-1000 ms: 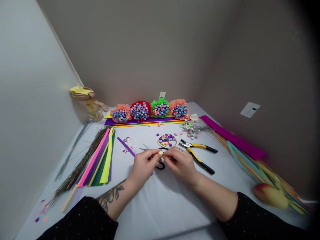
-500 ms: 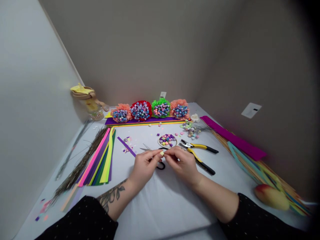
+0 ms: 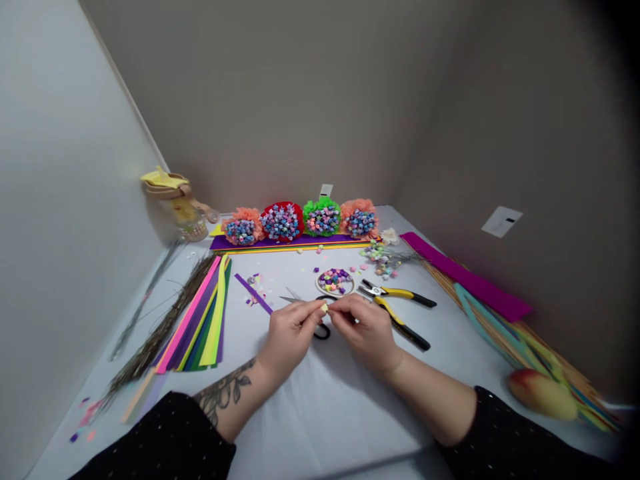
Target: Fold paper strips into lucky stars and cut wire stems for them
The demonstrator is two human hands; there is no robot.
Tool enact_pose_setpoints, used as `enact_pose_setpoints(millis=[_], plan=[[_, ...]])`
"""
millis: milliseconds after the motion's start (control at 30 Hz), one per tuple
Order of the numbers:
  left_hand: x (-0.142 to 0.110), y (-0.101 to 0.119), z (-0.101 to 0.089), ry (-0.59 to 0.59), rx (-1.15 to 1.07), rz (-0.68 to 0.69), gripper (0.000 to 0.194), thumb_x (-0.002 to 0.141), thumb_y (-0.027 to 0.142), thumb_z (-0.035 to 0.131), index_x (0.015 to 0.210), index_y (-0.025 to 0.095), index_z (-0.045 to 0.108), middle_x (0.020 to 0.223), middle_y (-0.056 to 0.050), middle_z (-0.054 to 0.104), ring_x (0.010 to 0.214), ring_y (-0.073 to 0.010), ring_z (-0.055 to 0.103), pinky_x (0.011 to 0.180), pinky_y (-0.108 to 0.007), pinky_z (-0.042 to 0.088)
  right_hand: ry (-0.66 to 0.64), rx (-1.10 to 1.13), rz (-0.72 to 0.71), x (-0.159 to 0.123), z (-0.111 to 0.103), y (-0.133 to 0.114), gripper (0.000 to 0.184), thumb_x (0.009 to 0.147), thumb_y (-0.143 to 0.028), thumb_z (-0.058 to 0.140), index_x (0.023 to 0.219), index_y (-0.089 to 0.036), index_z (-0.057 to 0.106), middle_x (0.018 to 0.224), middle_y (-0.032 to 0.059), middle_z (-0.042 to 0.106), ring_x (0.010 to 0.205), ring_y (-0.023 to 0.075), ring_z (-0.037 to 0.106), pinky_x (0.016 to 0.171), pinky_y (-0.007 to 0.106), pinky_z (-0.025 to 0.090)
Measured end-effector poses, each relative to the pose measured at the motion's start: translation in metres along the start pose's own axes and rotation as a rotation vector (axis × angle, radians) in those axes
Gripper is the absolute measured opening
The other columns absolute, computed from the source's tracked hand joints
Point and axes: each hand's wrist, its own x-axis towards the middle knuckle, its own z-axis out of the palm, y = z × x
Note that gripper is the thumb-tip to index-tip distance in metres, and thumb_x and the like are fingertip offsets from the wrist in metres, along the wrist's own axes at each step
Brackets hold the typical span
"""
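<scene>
Between the fingertips of both hands is a small pale-yellow folded paper star. My left hand pinches it from the left, and my right hand pinches it from the right. Beneath and behind the hands lie scissors with black handles, partly covered, their blades pointing left. A purple paper strip lies by the blades. Just beyond the hands, a round dish holds many small coloured paper stars. Pliers with yellow and black handles rest right of the dish.
Coloured paper strips and a bundle of dark thin stems lie at left. Several star-filled crepe-paper flowers line the back. On the right are a magenta sheet, thin sticks and a red-yellow fruit. A bottle in a holder stands back left.
Almost nothing differs. Both hands stay in place with the paper star, and their fingers have shifted only very slightly.
</scene>
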Motion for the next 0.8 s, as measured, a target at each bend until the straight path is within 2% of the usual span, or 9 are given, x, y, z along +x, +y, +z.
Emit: enact_pose_setpoints(millis=[333,600,700,800], plan=[[-0.0013,-0.0007,0.0001,-0.004,0.022,0.034,0.019,0.084,0.021,0.056,0.095,0.019,0.071,0.089,-0.006,0.073,0.080,-0.0160,0.067,0.074,-0.026,0.054,0.015,0.029,0.067,0.0001,0.0014,-0.0041,0.011,0.078,-0.013,0.055,0.074,-0.020,0.062,0.063,0.0009,0.063,0.055,0.0121,0.055,0.053,0.024,0.045],[0.0033,0.0025,-0.0047,-0.127,-0.007,0.008,0.020,0.085,0.020,0.053,0.094,0.020,0.072,0.086,-0.005,0.074,0.077,-0.0154,0.067,0.073,-0.026,0.054,-0.114,0.085,0.074,0.0020,-0.0036,0.0003,0.012,0.078,-0.012,0.053,0.071,-0.019,0.058,0.064,0.0000,0.059,0.055,0.0103,0.051,0.050,0.021,0.041],[0.0035,0.0015,-0.0042,-0.156,-0.046,-0.071,0.021,0.085,0.023,0.053,0.095,0.020,0.072,0.084,-0.004,0.073,0.072,-0.0146,0.067,0.069,-0.024,0.054,-0.116,0.068,0.059,0.0026,-0.0039,0.0013,0.011,0.077,-0.012,0.053,0.070,-0.019,0.057,0.063,-0.0004,0.058,0.053,0.0098,0.049,0.050,0.021,0.041],[0.0018,-0.0012,-0.0012,-0.062,-0.095,-0.202,0.023,0.081,0.027,0.058,0.098,0.018,0.070,0.089,-0.005,0.073,0.076,-0.0162,0.068,0.069,-0.025,0.055,-0.039,0.012,0.046,0.0028,-0.0007,-0.0002,0.011,0.077,-0.012,0.053,0.070,-0.019,0.056,0.061,-0.0012,0.055,0.052,0.0097,0.048,0.050,0.021,0.041]])
